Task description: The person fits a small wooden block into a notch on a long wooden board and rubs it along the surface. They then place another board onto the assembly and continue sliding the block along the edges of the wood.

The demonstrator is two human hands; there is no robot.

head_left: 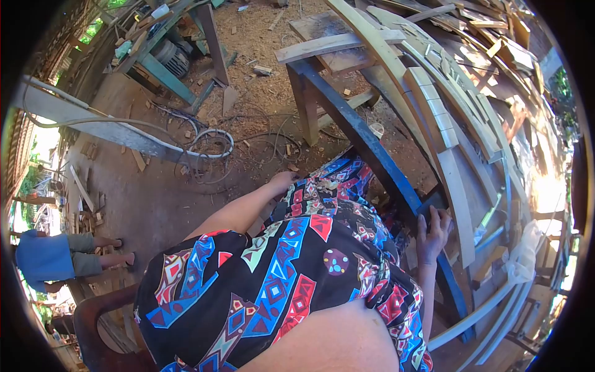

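Patterned black, blue and red clothing (279, 266) covers my body and lap. My left hand (283, 181) rests on the cloth over my leg, its fingers curled partly out of sight. On the other side, my right hand (434, 232) lies against a dark blue beam (372, 146), fingers spread and somewhat bent, with nothing held in them. Past that hand stand long pale wooden boards (455, 192) and a notched light wood piece (431, 108).
A green bench (164, 77) with a motor (171, 59) stands at upper left. Cables (214, 146) and wood chips (254, 105) lie on the floor. Another person (46, 255) stands at far left. Stacked planks fill the right; a chair (93, 316) is lower left.
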